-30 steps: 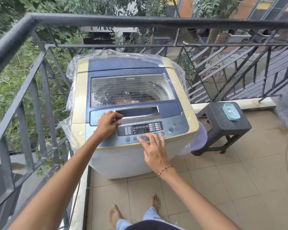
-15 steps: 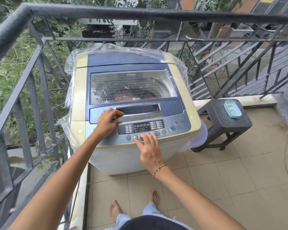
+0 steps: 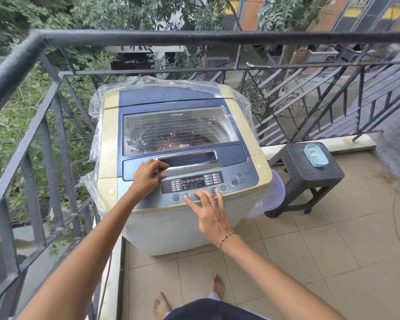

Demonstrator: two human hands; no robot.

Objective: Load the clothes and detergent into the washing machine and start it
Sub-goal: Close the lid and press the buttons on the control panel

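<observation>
Rested the left hand (image 3: 148, 175) on the closed lid (image 3: 231, 153) of the cream-and-blue top-loading washing machine (image 3: 109, 144), fingers (image 3: 160, 167) bent beside the silver handle recess (image 3: 187, 159); impossible to tell any grip. Held the right hand (image 3: 211, 215) loose, fingers (image 3: 191, 201) spread straight, tips touching the round buttons (image 3: 175, 197), just below the dark display (image 3: 192, 184).

Lid-down washing machine (image 3: 111, 144), fingers (image 3: 189, 200) of the right hand (image 3: 211, 215) on its buttons (image 3: 176, 197), left hand (image 3: 147, 175) at the lid handle (image 3: 189, 159).
</observation>
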